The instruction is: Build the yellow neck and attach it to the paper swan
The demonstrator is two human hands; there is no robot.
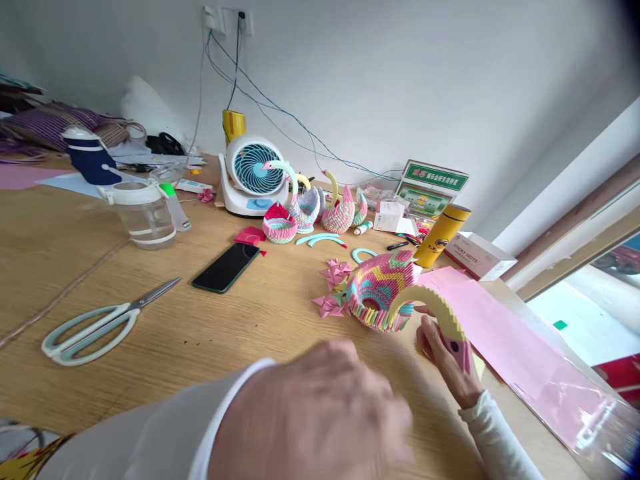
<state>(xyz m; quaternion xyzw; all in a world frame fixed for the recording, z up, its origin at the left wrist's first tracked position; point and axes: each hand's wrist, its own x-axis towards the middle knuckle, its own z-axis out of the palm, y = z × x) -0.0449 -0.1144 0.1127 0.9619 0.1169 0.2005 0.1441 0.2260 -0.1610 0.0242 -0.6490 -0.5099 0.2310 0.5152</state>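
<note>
A multicoloured folded-paper swan (pixel 379 290) stands on the wooden table (pixel 210 333), its yellow curved neck arching toward me and ending in a pink head. My right hand (pixel 443 357) grips that neck and head from below. My left hand (pixel 320 420) is raised close to the camera, blurred, in a white sleeve; nothing shows in it and its fingers are unclear. Loose pink paper pieces (pixel 334 287) lie just left of the swan.
Scissors (pixel 95 323) and a dark phone (pixel 226 267) lie to the left. Finished paper swans (pixel 310 210) stand before a small fan (pixel 253 177). A yellow bottle (pixel 443 235), a sticky-note box (pixel 477 257), pink sheets (pixel 520 350) and a clear jug (pixel 145 213) are around.
</note>
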